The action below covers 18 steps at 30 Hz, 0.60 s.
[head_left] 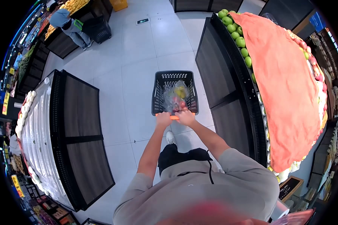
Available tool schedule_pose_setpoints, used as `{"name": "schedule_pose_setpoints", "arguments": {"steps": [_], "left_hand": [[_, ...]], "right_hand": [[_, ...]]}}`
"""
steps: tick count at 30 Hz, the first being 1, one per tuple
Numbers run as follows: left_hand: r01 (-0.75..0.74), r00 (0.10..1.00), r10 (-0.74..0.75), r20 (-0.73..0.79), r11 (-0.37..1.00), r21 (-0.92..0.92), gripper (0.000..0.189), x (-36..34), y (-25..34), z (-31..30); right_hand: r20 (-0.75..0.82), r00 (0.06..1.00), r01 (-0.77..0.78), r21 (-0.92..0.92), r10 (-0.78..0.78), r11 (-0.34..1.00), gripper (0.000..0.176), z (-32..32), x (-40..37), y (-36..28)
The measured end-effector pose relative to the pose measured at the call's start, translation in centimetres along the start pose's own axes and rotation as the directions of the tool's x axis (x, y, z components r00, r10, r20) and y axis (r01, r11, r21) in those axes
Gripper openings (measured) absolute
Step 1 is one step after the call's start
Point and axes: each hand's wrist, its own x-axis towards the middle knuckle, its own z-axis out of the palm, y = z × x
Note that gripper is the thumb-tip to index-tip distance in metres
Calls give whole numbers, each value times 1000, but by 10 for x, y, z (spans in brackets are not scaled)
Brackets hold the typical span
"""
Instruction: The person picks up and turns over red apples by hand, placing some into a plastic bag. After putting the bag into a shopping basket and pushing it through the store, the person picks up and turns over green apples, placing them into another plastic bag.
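Both of my hands grip the orange handle (174, 117) of a black shopping basket (157, 90) standing on the floor in front of me. My left hand (163, 119) is wrapped round the handle's left part. Close beside it, my right hand (185, 117) is closed over the right part. Inside the basket lie clear plastic bags (170, 98) with red fruit and a yellow-green fruit, their exact kinds blurred by the plastic. One white shoe (170, 138) of mine shows just behind the basket.
A fruit stand (229, 93) with green apples (235, 35) and an orange cloth (278, 82) rises close on my right. Another stand (82, 108) is on the left. Far left, a person (65, 26) stands near a black basket (97, 30). Tiled floor (139, 63) runs between the stands.
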Motion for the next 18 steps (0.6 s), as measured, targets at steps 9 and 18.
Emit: {"name": "schedule_pose_setpoints", "arguments": {"steps": [9, 18], "left_hand": [[-87, 996, 87, 8, 994, 70, 17, 148, -17, -35], [-1, 998, -5, 62, 996, 88, 21, 316, -59, -97]], "right_hand": [[-143, 990, 9, -52, -16, 999, 30, -1, 111, 101], [-57, 996, -64, -32, 62, 997, 25, -11, 267, 185]]}}
